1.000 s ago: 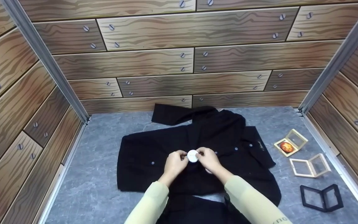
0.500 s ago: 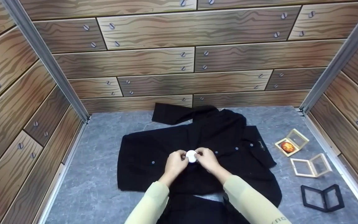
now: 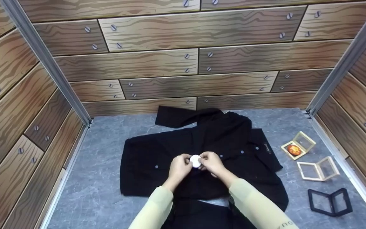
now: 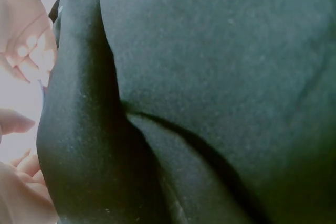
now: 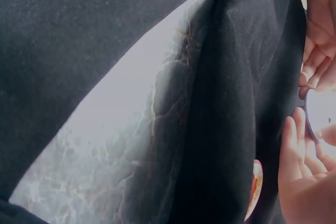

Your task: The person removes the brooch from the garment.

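Observation:
A thin round white disc, like a badge point(image 3: 195, 161), is pinched between my two hands over a black jacket point(image 3: 157, 149). My left hand point(image 3: 179, 167) grips its left edge with thumb and fingers. On the right edge, the thumb and fingers of my right hand point(image 3: 213, 163) pinch it too. Spread flat below the hands, the jacket shows small snap buttons point(image 3: 242, 152). In the right wrist view the badge point(image 5: 319, 109) has a dark rim, and a second round red-and-white piece point(image 5: 255, 190) peeks out beside the jacket's fold. Fingers show at the left wrist view's edge.
Right of the jacket stand a hinged frame point(image 3: 293, 150) with a round orange piece inside, a pale wooden hinged frame point(image 3: 318, 170) and a black hinged frame point(image 3: 330, 202). They lie on a grey marbled tabletop point(image 3: 84, 178). Wood-patterned panels point(image 3: 183, 63) wall in three sides.
The badge has shifted slightly left and tilted a little between the fingers, and its face looks whiter now. Both hands keep their grip; the jacket and frames stay put.

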Motion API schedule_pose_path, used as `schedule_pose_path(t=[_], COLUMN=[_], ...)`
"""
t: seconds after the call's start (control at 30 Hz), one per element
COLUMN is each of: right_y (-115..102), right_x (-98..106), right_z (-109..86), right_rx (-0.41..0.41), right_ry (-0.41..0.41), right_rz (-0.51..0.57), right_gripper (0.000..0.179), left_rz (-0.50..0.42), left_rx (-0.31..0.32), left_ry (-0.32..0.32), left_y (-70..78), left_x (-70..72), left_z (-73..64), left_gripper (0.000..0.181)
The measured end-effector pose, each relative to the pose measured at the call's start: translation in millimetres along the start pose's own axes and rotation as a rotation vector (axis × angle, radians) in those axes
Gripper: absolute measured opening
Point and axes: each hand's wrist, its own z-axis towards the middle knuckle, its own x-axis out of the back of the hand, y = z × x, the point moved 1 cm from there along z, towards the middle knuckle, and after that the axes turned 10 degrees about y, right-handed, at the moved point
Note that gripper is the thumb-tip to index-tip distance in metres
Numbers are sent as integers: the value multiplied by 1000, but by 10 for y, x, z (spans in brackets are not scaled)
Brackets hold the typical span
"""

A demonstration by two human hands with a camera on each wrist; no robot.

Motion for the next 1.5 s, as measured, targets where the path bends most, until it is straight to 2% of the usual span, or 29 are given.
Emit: schedule_pose_path(t=[0.27,0.4,0.73,0.9,1.13,1.27,1.4,1.5], right_y=[-21,-21,-62,-62,-399,-471,-400,-251], right_x=[-6,-8,-25,-20,58,85,64,22], right_z=[5,0,-29,-36,-240,-300,-245,-146], right_rx=[-58,-72,-65,-59,-69,-49,-63,-77], right_ry=[43,42,34,16,7,4,-2,-2], right_rz=[70,90,95,97,130,130,113,103], right_gripper=[14,15,8,12,13,12,14,15], left_rz=[-25,-32,-45,-45,-62,-62,-51,-41], left_rx=[3,27,64,75,81,85,79,73], left_ry=[15,11,24,16,12,4,-1,1], left_y=[5,10,10,10,34,28,31,36], left_x=[-13,-19,-14,-9,11,14,22,28], left_z=[7,8,10,13,14,8,6,11], left_gripper=[18,14,15,14,12,11,11,11])
